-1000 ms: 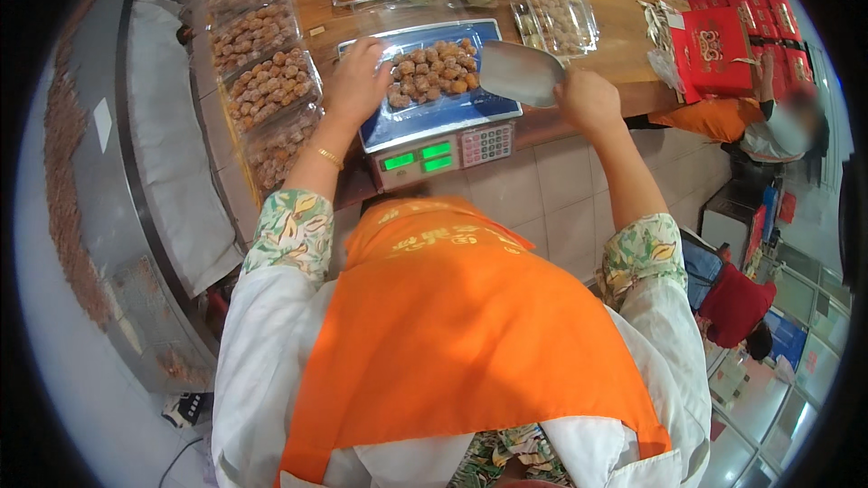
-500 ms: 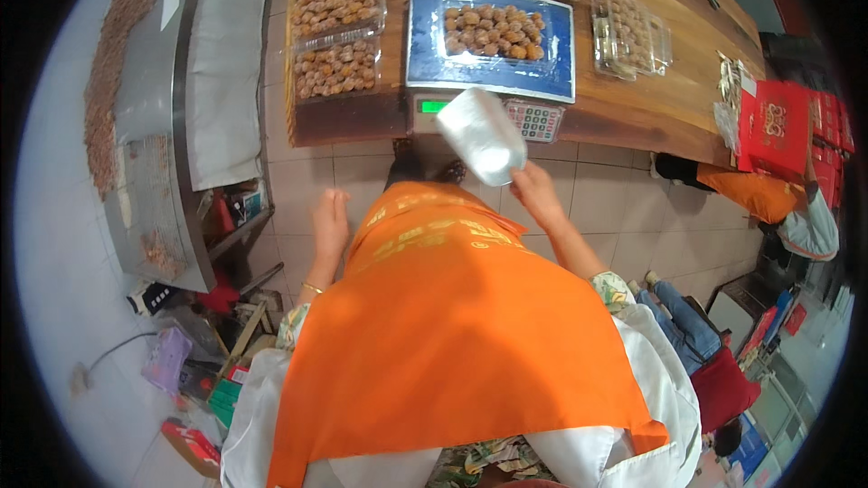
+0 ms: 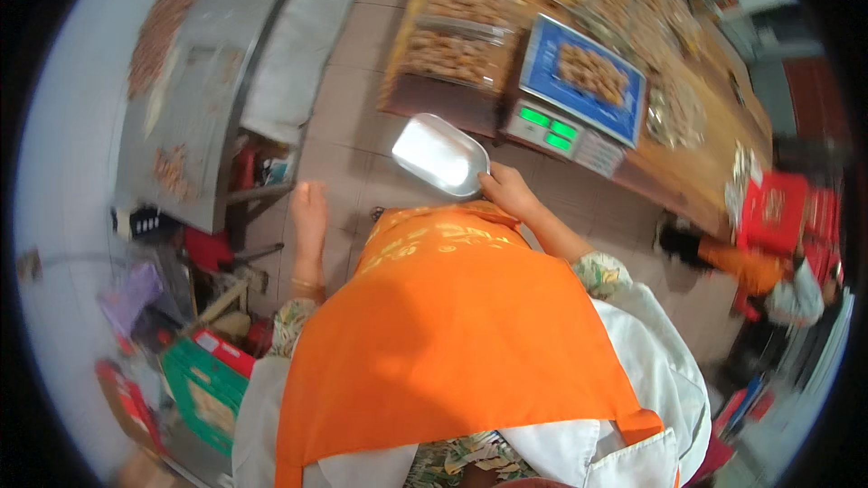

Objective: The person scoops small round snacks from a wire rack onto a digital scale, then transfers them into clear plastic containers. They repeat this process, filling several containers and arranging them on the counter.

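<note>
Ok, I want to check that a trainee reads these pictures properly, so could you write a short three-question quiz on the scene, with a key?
1. Which of the person's hands holds the metal scoop?
2. True or false: round brown pieces lie on the blue top of the scale.
3. Choose one. The scale stands on:
a) the tiled floor
b) the wooden table
c) a stack of red boxes

Key:
1. The right hand; the left hand is apart from it.
2. True.
3. b
</note>
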Demonstrator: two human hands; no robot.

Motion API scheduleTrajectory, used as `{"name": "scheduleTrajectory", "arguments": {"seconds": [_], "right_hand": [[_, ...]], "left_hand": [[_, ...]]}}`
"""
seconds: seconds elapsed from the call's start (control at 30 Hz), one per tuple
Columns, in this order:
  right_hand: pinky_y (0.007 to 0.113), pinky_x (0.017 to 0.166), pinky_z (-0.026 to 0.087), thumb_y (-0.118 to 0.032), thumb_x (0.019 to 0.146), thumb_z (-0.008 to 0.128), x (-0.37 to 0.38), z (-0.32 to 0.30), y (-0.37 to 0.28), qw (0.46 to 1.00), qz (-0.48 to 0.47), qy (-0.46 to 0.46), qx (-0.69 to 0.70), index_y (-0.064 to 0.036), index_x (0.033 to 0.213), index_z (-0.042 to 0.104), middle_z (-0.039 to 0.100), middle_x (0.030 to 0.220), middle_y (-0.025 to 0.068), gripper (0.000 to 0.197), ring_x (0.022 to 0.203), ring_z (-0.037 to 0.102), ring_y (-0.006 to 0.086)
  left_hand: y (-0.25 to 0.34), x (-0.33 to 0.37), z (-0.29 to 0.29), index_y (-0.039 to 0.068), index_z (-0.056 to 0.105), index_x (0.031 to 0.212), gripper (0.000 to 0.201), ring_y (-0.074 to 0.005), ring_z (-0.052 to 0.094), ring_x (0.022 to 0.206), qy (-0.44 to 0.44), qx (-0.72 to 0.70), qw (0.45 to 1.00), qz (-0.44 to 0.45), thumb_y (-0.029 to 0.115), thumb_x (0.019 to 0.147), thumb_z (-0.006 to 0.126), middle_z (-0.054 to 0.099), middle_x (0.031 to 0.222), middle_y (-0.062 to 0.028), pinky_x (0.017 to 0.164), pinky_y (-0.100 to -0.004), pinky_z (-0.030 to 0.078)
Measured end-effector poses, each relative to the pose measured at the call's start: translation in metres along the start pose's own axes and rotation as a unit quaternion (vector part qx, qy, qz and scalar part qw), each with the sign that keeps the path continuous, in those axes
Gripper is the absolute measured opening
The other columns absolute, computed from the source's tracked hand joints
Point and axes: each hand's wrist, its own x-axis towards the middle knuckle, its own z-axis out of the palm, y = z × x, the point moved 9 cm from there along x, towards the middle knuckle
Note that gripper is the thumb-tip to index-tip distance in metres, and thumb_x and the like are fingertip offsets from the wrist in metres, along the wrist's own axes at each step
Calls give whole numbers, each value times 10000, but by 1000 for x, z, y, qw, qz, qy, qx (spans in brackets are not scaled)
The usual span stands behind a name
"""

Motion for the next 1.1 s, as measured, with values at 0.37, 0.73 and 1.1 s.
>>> {"name": "scheduleTrajectory", "arguments": {"seconds": [0.37, 0.73, 1.1], "right_hand": [[210, 444, 270, -158, 867, 424, 56, 157, -90, 957, 76, -173, 221, -53, 785, 450, 397, 610, -32, 136, 507, 345, 57], [204, 386, 245, -212, 867, 451, 143, 202, -192, 966, 33, -208, 148, -66, 779, 455, 398, 563, -30, 170, 427, 326, 54], [284, 533, 398, -192, 751, 652, 366, 217, -392, 968, -213, -133, -14, -3, 928, 527, 529, 669, 31, 287, 598, 477, 121]], "left_hand": [[89, 109, -297, 7, 601, 820, 258, -285, 589, 729, 346, 147, 897, 233, 212, 862, 451, 610, 760, -154, 656, -349, 442], [115, 174, -365, 47, 571, 953, 206, -246, 602, 733, 344, 271, 853, 283, 153, 778, 586, 612, 782, -120, 641, -334, 464], [-77, 169, -429, 7, 495, 1097, 468, -365, 445, 1073, 503, 261, 821, -70, 247, 721, 636, 480, 1121, -237, 892, -390, 375]]}}
